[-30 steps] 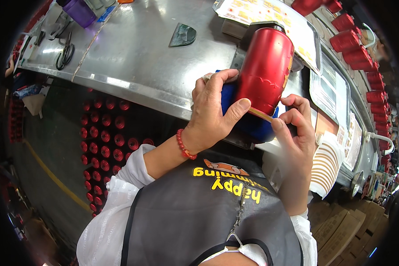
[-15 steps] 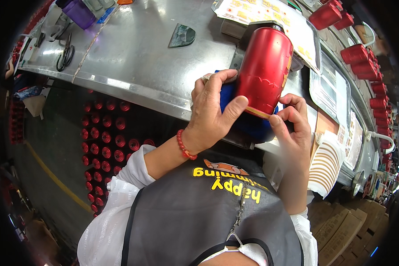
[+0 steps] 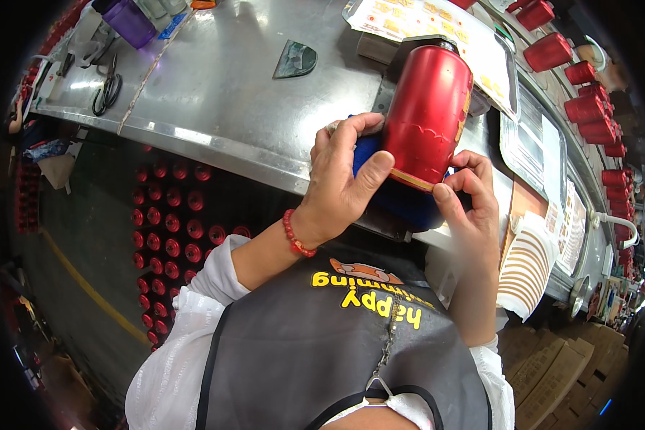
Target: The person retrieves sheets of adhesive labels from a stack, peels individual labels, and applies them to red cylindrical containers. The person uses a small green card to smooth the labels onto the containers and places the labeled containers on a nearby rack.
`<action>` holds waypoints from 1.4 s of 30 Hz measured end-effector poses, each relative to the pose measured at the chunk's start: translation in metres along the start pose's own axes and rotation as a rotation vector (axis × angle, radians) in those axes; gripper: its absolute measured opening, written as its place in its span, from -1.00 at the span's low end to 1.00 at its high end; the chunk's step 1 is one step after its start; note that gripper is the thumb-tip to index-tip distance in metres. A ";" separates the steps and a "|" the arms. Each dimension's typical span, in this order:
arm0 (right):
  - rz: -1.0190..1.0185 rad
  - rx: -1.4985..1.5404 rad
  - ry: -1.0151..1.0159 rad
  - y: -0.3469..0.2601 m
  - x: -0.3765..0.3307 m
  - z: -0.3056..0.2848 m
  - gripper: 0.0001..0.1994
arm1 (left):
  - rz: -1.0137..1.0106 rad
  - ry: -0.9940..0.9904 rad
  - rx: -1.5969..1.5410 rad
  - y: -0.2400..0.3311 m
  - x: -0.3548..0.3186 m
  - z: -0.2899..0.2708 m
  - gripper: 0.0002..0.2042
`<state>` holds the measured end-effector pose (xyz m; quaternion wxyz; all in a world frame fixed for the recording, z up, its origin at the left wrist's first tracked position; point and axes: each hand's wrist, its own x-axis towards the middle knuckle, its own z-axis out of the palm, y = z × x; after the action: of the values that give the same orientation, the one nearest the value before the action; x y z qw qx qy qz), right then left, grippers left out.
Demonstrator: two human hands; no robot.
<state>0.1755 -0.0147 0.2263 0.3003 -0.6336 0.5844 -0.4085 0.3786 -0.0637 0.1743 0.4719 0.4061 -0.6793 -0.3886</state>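
Note:
A glossy red metal canister [image 3: 428, 107] lies on its side on a blue cloth [image 3: 365, 154], its near end toward me. A thin gold strip [image 3: 413, 180] runs round that near end. My left hand [image 3: 345, 168] holds the canister's left side, with the thumb at the near rim beside the strip and the fingers reaching up the wall. At the near right rim, my right hand [image 3: 474, 195] has its thumb and bent forefinger together at the strip's end. Part of the cloth and the canister's underside are hidden.
A dark green scraper [image 3: 295, 59] lies on the metal table [image 3: 215, 79]. Decal sheets [image 3: 401, 18] lie behind the canister, and a sheet of curved brown strips [image 3: 529, 265] hangs at the right. Red canisters [image 3: 588, 109] line the right side. Scissors [image 3: 108, 92] lie far left.
The left thumb has shifted slightly up and left along the rim. The right hand barely moves. Red canisters along the right side have shifted position.

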 end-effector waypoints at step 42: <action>-0.054 0.091 -0.028 -0.016 -0.003 -0.012 -0.86 | 0.019 -0.010 -0.181 -0.008 0.000 0.004 -0.58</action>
<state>0.1732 -0.0088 0.2453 0.3255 -0.6405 0.5438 -0.4337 0.3764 -0.0661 0.1666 0.5067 0.3534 -0.6477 -0.4459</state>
